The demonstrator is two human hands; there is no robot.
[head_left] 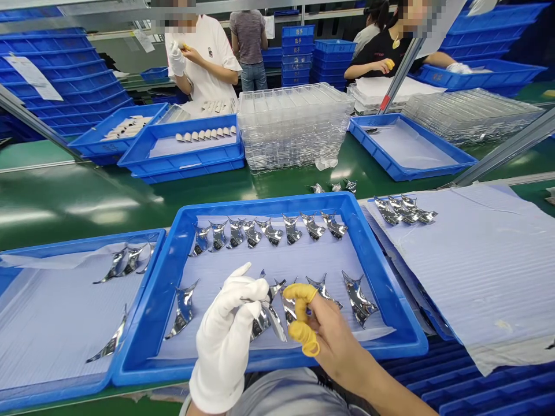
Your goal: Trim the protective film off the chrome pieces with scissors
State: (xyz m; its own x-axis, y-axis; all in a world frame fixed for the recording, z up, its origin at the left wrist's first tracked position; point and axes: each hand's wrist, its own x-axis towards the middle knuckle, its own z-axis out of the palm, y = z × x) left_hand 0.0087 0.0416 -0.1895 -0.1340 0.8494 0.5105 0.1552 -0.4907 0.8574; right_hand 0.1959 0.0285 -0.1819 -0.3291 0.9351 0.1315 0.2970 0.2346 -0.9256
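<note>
My left hand (229,329), in a white glove, pinches a shiny chrome-like curved part (275,318) between thumb and fingers above the blue tray (271,361). Just to the right, my right hand (323,323) has yellow finger cots on thumb and forefinger. Those two digits are apart with nothing between them, and the forefinger is close to the held part's upper tip; whether they touch I cannot tell. More such chrome parts (292,228) lie on white lining in the tray, in a back row and a front row. My hands partly hide the front row.
At left, another blue tray (52,387) contains several chrome parts. White sheeting (472,260) at right carries three more (405,208). Across the green bench (191,199) stand clear plastic trays (295,127) and blue trays (186,167). Co-workers (203,58) are behind; metal posts (403,72) slant upward.
</note>
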